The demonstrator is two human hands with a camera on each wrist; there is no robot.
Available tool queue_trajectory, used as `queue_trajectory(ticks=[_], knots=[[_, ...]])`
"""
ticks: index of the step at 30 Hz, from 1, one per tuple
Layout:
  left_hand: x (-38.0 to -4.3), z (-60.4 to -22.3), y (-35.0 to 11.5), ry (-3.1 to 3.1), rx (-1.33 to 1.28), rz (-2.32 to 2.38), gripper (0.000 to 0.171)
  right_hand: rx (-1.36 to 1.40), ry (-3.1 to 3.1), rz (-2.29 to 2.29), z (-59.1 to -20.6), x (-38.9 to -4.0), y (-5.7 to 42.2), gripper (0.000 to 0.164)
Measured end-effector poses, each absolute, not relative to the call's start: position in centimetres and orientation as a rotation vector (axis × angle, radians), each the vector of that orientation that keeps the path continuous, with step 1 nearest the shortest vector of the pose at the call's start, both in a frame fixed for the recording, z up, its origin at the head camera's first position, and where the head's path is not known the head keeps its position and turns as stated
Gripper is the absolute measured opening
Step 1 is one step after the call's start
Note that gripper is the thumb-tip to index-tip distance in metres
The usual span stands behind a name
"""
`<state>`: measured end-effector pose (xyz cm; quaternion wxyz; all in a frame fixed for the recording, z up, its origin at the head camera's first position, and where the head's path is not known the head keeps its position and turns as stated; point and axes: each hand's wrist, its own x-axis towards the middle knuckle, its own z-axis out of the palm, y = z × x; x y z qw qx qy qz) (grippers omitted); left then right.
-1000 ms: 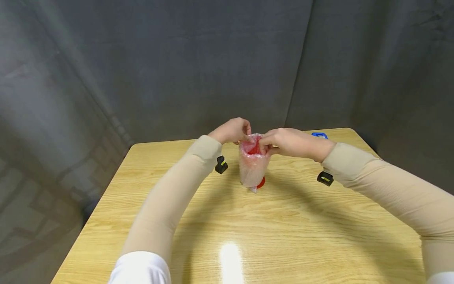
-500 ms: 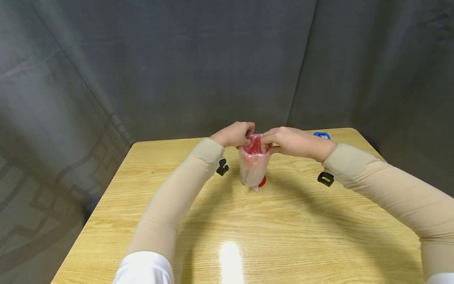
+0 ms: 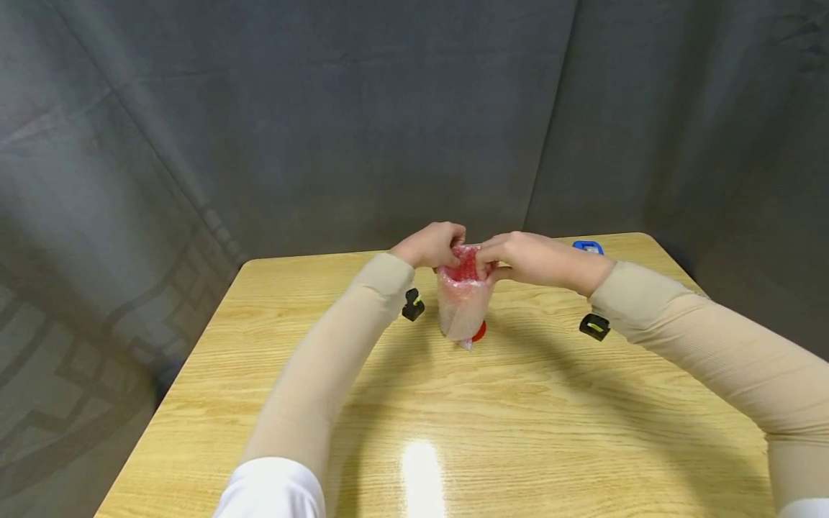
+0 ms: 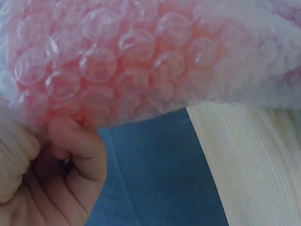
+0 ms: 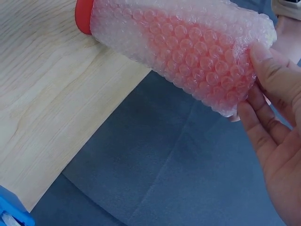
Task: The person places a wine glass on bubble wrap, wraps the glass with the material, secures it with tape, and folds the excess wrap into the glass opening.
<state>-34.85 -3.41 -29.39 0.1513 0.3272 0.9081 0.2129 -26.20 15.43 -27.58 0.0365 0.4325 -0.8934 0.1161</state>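
A sleeve of clear bubble wrap (image 3: 461,309) stands on end toward the far side of the table, its open mouth facing up. Reddish colour shows through its upper part (image 5: 193,56), and a red rounded end (image 5: 83,17) pokes out at the bottom. My left hand (image 3: 432,244) pinches the left of the wrap's rim, thumb against the bubbles in the left wrist view. On the right side of the rim, my right hand (image 3: 527,259) holds the wrap between thumb and fingers, some fingertips inside the mouth. Whatever fills the wrap is mostly hidden.
The wooden table (image 3: 518,417) ends just behind the wrap, with a dark grey curtain (image 3: 363,129) beyond. A blue object (image 3: 588,247) lies near the far right edge, partly behind the right forearm.
My left hand has shifted slightly right and down onto the rim, its fingers closer to the wrap. The right hand stays almost where it was, and the wrap remains upright.
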Motion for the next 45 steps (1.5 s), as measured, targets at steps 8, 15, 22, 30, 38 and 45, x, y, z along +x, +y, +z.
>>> queue_trajectory(ticks=[8, 15, 22, 30, 38, 45], knots=[[-35.1, -30.4, -3.9, 2.579, 0.916, 0.813, 0.033, 1.345, -2.729, 0.375, -27.8, -26.2, 15.5, 0.016], [-35.0, -30.9, -4.2, 2.568, 0.995, 0.897, 0.026, 1.345, -2.723, 0.397, -27.9, -26.2, 15.5, 0.017], [-34.2, -29.7, -5.4, 2.523, 0.762, 0.824, 0.037, 1.347, -2.741, 0.413, -27.7, -26.1, 15.2, 0.017], [-33.3, -29.4, -5.5, 2.435, 0.558, 0.863, 0.023, 1.377, -2.701, 0.416, -27.5, -26.2, 14.8, 0.016], [-31.9, -27.7, -5.4, 2.703, 0.654, 0.609, 0.038, 1.344, -2.749, 0.421, -27.6, -26.1, 14.9, 0.017], [-28.0, -25.2, -5.2, 2.824, 1.019, 0.354, 0.019, 1.345, -2.733, 0.427, -27.8, -26.2, 15.0, 0.016]])
